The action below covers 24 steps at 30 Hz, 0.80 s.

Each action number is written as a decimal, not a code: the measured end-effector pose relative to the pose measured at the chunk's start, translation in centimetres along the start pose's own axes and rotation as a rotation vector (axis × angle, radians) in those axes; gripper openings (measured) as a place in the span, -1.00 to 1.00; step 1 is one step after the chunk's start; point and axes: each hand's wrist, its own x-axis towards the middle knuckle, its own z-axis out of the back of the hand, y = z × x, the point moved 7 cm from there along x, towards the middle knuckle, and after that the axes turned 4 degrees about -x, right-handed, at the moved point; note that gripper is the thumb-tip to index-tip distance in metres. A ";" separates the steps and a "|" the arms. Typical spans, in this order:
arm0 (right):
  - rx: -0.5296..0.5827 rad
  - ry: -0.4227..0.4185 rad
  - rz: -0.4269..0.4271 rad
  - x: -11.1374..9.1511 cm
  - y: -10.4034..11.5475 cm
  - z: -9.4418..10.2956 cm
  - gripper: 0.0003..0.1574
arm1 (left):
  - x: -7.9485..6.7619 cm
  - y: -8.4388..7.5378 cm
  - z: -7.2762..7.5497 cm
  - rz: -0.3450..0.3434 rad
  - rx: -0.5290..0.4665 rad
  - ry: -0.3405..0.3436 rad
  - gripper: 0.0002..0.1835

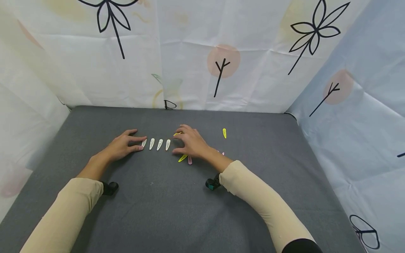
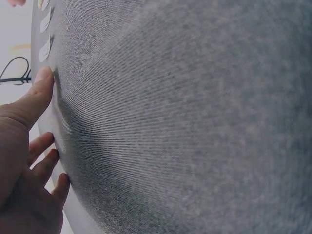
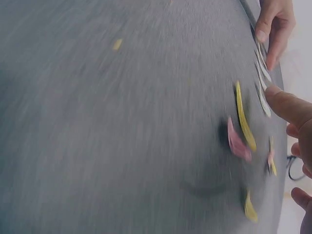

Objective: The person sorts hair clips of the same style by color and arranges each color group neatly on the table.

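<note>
Plainly, a white row at the left hand (image 1: 120,146), loose colours under the right hand (image 1: 193,143).
Left thumb and forefinger sit at either end of the end white clip (image 1: 144,143), its long axis running away from the person, slightly slanted; whether they pinch it, cannot tell. Three white clips (image 1: 159,144) follow rightward, roughly parallel. Right fingers spread, gripping nothing visible; nearer hand to the yellow clip (image 1: 182,158), which lies more slanted just below its thumb, the pink clip (image 1: 190,160) beside it.
</note>
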 end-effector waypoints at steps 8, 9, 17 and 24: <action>0.020 0.001 -0.033 -3.2 -4.3 1.5 -0.31 | 0.0 -0.2 0.0 -0.006 0.004 0.001 -0.46; 0.020 -0.003 -0.045 -3.6 -5.0 1.6 -0.32 | 0.0 -0.3 0.0 -0.007 0.005 0.000 -0.45; 0.036 -0.049 -0.129 -6.3 -9.4 2.8 -0.32 | -0.4 -0.3 0.1 -0.004 -0.002 -0.004 -0.44; 0.062 -0.091 -0.225 -8.4 -12.9 3.1 -0.34 | -0.2 0.1 0.0 -0.003 -0.009 -0.006 -0.45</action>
